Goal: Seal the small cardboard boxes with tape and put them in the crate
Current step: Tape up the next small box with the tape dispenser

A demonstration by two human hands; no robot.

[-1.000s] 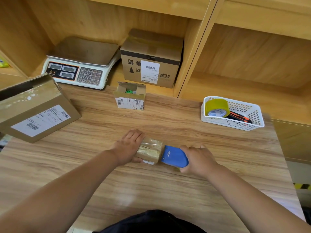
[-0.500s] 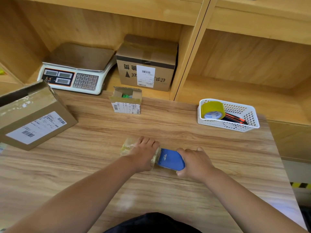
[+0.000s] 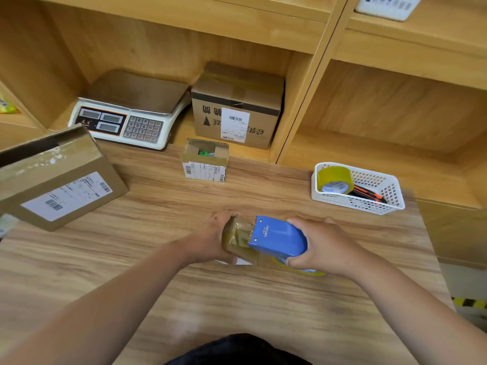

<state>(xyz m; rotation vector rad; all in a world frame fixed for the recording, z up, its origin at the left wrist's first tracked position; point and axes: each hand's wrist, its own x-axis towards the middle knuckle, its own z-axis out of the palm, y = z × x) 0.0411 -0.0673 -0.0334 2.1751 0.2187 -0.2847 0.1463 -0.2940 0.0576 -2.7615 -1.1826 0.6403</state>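
Note:
A small cardboard box (image 3: 237,239) with shiny tape on its top sits at the middle of the wooden table (image 3: 158,259). My left hand (image 3: 213,238) grips it from the left side. My right hand (image 3: 321,246) holds a blue tape dispenser (image 3: 276,238), whose toothed edge rests on the box's top. A yellowish tape roll shows under the dispenser. Farther back stands a second small box (image 3: 205,162) with open flaps and something green inside.
A large cardboard box (image 3: 58,180) with a shipping label lies at the left. A white basket (image 3: 392,198) at the right holds a tape roll (image 3: 334,180) and an orange-black cutter. A scale (image 3: 126,111) and a brown carton (image 3: 237,106) sit on the shelf behind.
My left hand moved from lying over the box's top to gripping its left side. The dispenser now lies over the box's top, and the view has shifted closer.

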